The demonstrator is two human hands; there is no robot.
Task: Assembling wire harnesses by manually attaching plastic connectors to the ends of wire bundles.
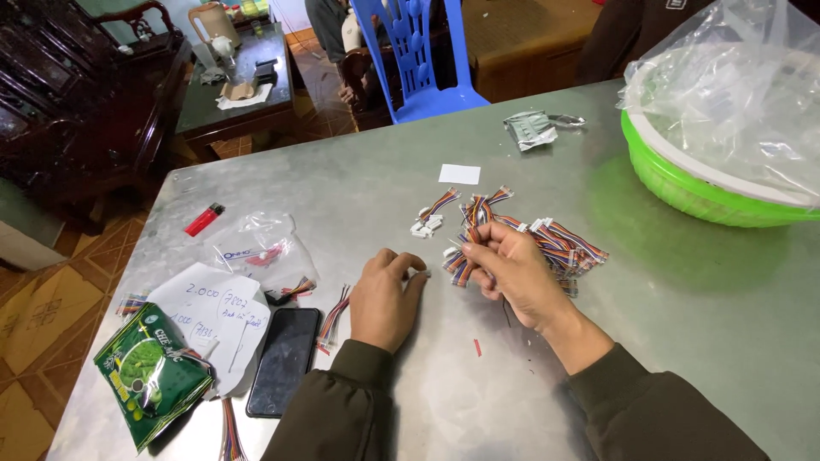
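- The counter (683,324) is grey, dull metal, with a bare stretch at the near right.
- A green basin (683,192) lined with a clear bag (743,94) stands at the far right edge.
- A crumpled wrapper (531,130) lies at the far edge, with a white card (459,174) nearer in.
- Striped wire bundles (568,246) are heaped mid-counter; a smaller bunch (431,213) lies just left of them.
- The left hand (384,299) rests knuckles-up on the surface.
- A red lighter (204,219) lies at the far left.
- A small clear pouch (265,252) sits near written paper (218,320).
- A black phone (284,360) lies beside loose wires (331,320).
- A green packet (149,371) overlaps the paper at the near left.
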